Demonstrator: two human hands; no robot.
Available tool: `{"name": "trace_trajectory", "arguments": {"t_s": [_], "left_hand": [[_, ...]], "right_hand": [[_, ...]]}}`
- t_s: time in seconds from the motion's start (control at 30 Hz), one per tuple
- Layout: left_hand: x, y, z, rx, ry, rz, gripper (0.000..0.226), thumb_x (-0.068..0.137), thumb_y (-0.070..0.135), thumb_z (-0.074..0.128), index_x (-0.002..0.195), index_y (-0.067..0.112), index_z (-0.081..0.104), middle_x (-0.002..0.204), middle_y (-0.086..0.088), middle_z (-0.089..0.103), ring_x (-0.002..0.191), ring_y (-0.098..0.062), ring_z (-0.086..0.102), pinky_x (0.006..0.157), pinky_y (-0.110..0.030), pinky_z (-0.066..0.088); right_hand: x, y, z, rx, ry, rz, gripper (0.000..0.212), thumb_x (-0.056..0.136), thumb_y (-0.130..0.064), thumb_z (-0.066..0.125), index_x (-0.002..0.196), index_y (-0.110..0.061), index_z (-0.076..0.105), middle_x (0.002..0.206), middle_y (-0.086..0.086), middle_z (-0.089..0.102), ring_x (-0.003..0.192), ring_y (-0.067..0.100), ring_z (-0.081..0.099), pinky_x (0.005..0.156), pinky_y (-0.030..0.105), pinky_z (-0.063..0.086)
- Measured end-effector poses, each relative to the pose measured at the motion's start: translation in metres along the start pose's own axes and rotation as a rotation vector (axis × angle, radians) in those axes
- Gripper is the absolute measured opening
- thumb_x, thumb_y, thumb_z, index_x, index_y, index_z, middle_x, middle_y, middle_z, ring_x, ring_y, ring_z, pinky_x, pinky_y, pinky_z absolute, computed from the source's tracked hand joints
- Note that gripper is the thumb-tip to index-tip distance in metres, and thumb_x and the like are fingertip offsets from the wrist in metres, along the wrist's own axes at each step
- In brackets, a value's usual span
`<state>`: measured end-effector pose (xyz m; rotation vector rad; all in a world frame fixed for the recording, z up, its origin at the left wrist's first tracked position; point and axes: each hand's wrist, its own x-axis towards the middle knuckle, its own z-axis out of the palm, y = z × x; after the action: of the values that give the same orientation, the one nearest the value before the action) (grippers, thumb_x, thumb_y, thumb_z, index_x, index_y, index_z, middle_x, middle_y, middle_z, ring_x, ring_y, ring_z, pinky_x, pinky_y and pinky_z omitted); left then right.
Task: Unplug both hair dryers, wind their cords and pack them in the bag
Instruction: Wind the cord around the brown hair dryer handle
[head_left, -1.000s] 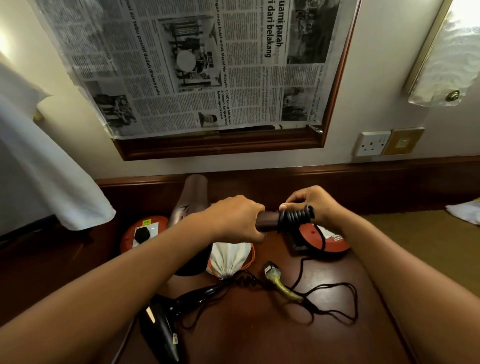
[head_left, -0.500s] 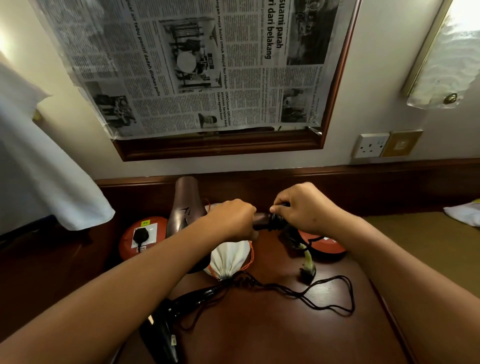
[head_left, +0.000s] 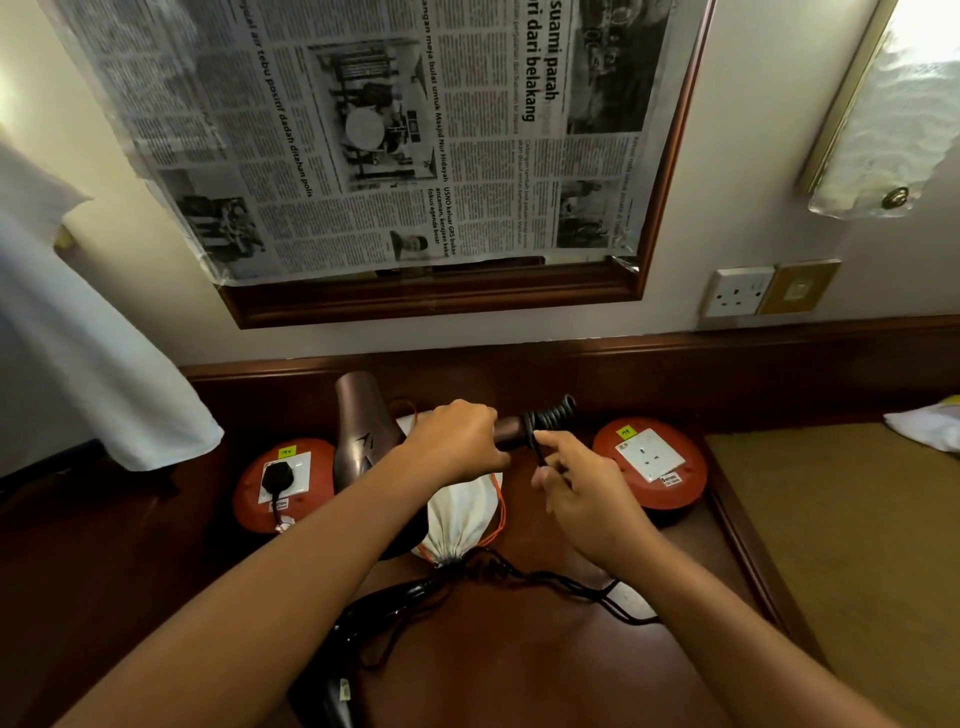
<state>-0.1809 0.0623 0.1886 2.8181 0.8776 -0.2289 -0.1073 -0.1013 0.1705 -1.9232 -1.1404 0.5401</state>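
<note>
My left hand (head_left: 457, 441) grips the handle of the brown hair dryer (head_left: 361, 431), held above the desk with its barrel pointing at the wall. Black cord (head_left: 550, 415) is wound in tight coils around the handle's end. My right hand (head_left: 576, 488) is just below the coils and pinches the loose strand of that cord. A white drawstring bag (head_left: 460, 519) with orange string lies under my hands. The black hair dryer (head_left: 363, 613) lies on the desk near me, its cord (head_left: 571, 584) trailing right. A black plug (head_left: 275, 475) sits in the left red socket reel (head_left: 249, 499).
A second red socket reel (head_left: 691, 467) lies at the right with its socket free. A wall socket (head_left: 735, 291) is above it. The desk (head_left: 519, 665) ends at the right beside a tan surface. White cloth (head_left: 78, 338) hangs at the left.
My right hand has come off the top of the handle and dropped below the coils, carrying the cord around. The plug that lay on the desk is out of sight now.
</note>
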Motion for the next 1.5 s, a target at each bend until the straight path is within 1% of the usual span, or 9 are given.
{"name": "trace_trajectory", "arguments": {"t_s": [0.17, 0.43, 0.53, 0.73, 1.03, 1.13, 1.23, 1.3, 1.5], "left_hand": [[0.001, 0.004, 0.0, -0.03, -0.008, 0.019, 0.033, 0.08, 0.044, 0.063, 0.101, 0.018, 0.057, 0.089, -0.003, 0.06, 0.075, -0.021, 0.059, 0.07, -0.037, 0.055], [-0.007, 0.011, -0.01, -0.091, 0.019, 0.066, 0.026, 0.082, 0.042, 0.063, 0.092, 0.02, 0.052, 0.076, 0.003, 0.052, 0.068, -0.017, 0.054, 0.062, -0.031, 0.047], [-0.01, 0.012, -0.015, -0.1, 0.03, 0.094, 0.026, 0.082, 0.042, 0.063, 0.09, 0.021, 0.051, 0.076, 0.003, 0.052, 0.066, -0.014, 0.051, 0.059, -0.028, 0.041], [-0.014, 0.01, -0.019, -0.159, 0.021, 0.116, 0.026, 0.079, 0.044, 0.066, 0.086, 0.024, 0.05, 0.075, 0.005, 0.053, 0.066, -0.014, 0.053, 0.058, -0.026, 0.04], [-0.024, 0.011, -0.032, -0.208, 0.034, 0.22, 0.028, 0.08, 0.042, 0.067, 0.072, 0.032, 0.043, 0.071, 0.007, 0.053, 0.061, -0.01, 0.05, 0.054, -0.02, 0.036], [-0.028, 0.01, -0.033, -0.193, 0.023, 0.254, 0.025, 0.08, 0.04, 0.068, 0.075, 0.031, 0.045, 0.072, 0.007, 0.053, 0.062, -0.01, 0.051, 0.054, -0.021, 0.039], [-0.033, 0.012, -0.033, -0.135, 0.008, 0.282, 0.022, 0.081, 0.039, 0.067, 0.085, 0.026, 0.05, 0.073, 0.006, 0.055, 0.064, -0.01, 0.053, 0.06, -0.026, 0.047], [-0.037, 0.015, -0.033, -0.093, 0.019, 0.296, 0.021, 0.08, 0.039, 0.066, 0.088, 0.025, 0.052, 0.074, 0.006, 0.056, 0.065, -0.012, 0.055, 0.062, -0.03, 0.05], [-0.044, 0.029, -0.027, 0.071, 0.035, 0.387, 0.025, 0.082, 0.04, 0.064, 0.09, 0.029, 0.044, 0.081, 0.005, 0.053, 0.068, -0.015, 0.05, 0.062, -0.029, 0.041]], "right_hand": [[0.0, 0.011, 0.008, 0.16, 0.013, 0.043, 0.023, 0.095, -0.006, 0.05, 0.092, -0.027, 0.059, 0.071, -0.009, 0.064, 0.065, 0.008, 0.06, 0.067, 0.039, 0.054], [0.001, 0.022, 0.01, 0.552, -0.208, 0.232, 0.046, 0.099, -0.031, 0.044, 0.06, -0.026, 0.068, 0.055, 0.013, 0.048, 0.043, 0.021, 0.037, 0.043, 0.028, 0.03], [0.004, 0.026, 0.007, 0.654, -0.247, 0.233, 0.035, 0.099, -0.028, 0.044, 0.076, -0.023, 0.069, 0.059, 0.008, 0.039, 0.044, 0.015, 0.023, 0.042, 0.024, 0.018], [0.011, 0.039, 0.011, 0.843, -0.252, 0.239, 0.025, 0.099, -0.01, 0.04, 0.099, -0.01, 0.066, 0.063, 0.002, 0.045, 0.048, 0.012, 0.027, 0.046, 0.024, 0.022], [0.03, 0.047, -0.002, 0.55, -0.206, 0.168, 0.041, 0.083, -0.044, 0.055, 0.076, -0.004, 0.052, 0.055, 0.003, 0.031, 0.047, 0.014, 0.03, 0.047, 0.025, 0.032], [0.04, 0.051, -0.02, 0.494, -0.324, 0.19, 0.036, 0.084, -0.04, 0.066, 0.073, -0.007, 0.056, 0.055, 0.004, 0.037, 0.047, 0.017, 0.033, 0.048, 0.03, 0.029], [0.054, 0.049, -0.041, 0.474, -0.433, 0.218, 0.003, 0.083, -0.001, 0.056, 0.081, -0.002, 0.058, 0.064, 0.011, 0.042, 0.052, 0.018, 0.038, 0.051, 0.031, 0.031], [0.063, 0.043, -0.053, 0.437, -0.543, 0.211, 0.02, 0.081, 0.015, 0.044, 0.086, 0.0, 0.057, 0.069, 0.014, 0.042, 0.054, 0.018, 0.04, 0.051, 0.027, 0.035], [0.08, 0.012, -0.073, 0.237, -0.777, 0.218, 0.017, 0.091, 0.002, 0.05, 0.099, 0.011, 0.062, 0.078, 0.014, 0.066, 0.064, 0.017, 0.066, 0.058, 0.023, 0.053]]}}
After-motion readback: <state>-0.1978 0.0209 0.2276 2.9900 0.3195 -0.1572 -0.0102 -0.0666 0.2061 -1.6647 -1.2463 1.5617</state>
